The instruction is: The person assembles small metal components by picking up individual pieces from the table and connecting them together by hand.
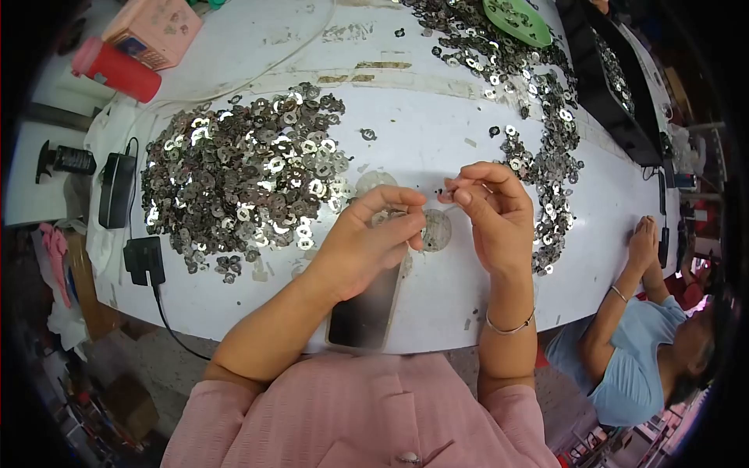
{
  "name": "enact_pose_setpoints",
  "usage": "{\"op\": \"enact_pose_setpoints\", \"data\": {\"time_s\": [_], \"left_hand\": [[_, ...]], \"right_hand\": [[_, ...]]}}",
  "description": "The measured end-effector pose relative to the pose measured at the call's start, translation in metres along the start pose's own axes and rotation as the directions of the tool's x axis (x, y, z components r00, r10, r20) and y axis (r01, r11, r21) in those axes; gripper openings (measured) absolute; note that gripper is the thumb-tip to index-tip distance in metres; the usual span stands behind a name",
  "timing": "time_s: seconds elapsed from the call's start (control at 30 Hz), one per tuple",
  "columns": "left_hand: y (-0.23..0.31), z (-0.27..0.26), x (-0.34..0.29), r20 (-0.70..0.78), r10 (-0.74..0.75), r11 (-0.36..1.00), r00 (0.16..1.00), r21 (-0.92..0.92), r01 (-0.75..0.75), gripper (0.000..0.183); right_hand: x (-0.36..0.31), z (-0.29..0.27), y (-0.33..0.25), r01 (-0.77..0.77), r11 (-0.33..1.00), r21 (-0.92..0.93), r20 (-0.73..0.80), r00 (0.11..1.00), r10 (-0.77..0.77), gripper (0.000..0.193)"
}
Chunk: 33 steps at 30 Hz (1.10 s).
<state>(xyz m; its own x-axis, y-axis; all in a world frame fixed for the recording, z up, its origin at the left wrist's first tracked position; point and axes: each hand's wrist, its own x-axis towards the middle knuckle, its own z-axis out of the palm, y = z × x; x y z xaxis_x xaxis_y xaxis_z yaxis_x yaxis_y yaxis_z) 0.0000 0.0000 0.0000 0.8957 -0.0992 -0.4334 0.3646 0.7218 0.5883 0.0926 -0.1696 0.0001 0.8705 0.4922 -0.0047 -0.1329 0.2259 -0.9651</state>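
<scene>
Left hand and right hand: fingertips narrowly pinched on one tiny metal piece between them. Risk: loose pinch might have dropped it into the washer pile left of the hands.

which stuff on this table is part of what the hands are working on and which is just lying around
In hand:
left hand
right hand
heap of small shiny metal rings
round grey disc

Lying about:
black smartphone
red cylindrical bottle
pink plastic basket
black charger block
green plastic dish
</scene>
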Motion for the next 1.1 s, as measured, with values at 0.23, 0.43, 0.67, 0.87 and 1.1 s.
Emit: {"op": "enact_pose_setpoints", "data": {"time_s": [0.23,0.43,0.67,0.87,1.1], "left_hand": [[-0.003,-0.003,0.003,-0.001,0.048,0.999,0.999,0.006,-0.048,0.006],[-0.001,-0.011,0.005,0.116,0.009,0.957,0.993,-0.288,0.025,0.01],[0.0,-0.008,0.003,0.076,-0.004,0.974,0.997,-0.226,0.021,0.011],[-0.003,-0.009,0.003,0.068,-0.017,0.993,0.998,-0.115,0.025,0.011],[0.0,-0.008,0.002,0.093,-0.008,0.993,0.996,-0.119,0.019,0.011]], "right_hand": [[-0.008,0.018,0.0,0.014,1.0,-0.019,0.085,0.996,-0.012,0.025],[0.001,-0.003,-0.01,0.144,0.904,-0.403,-0.044,0.983,-0.176,0.015],[0.001,-0.037,-0.023,0.189,0.288,-0.939,0.091,0.942,-0.322,0.022],[0.002,-0.027,-0.011,0.334,0.235,-0.913,0.284,0.932,-0.223,0.024],[0.006,-0.022,-0.007,0.327,0.249,-0.912,0.26,0.928,-0.268,0.02]]}}
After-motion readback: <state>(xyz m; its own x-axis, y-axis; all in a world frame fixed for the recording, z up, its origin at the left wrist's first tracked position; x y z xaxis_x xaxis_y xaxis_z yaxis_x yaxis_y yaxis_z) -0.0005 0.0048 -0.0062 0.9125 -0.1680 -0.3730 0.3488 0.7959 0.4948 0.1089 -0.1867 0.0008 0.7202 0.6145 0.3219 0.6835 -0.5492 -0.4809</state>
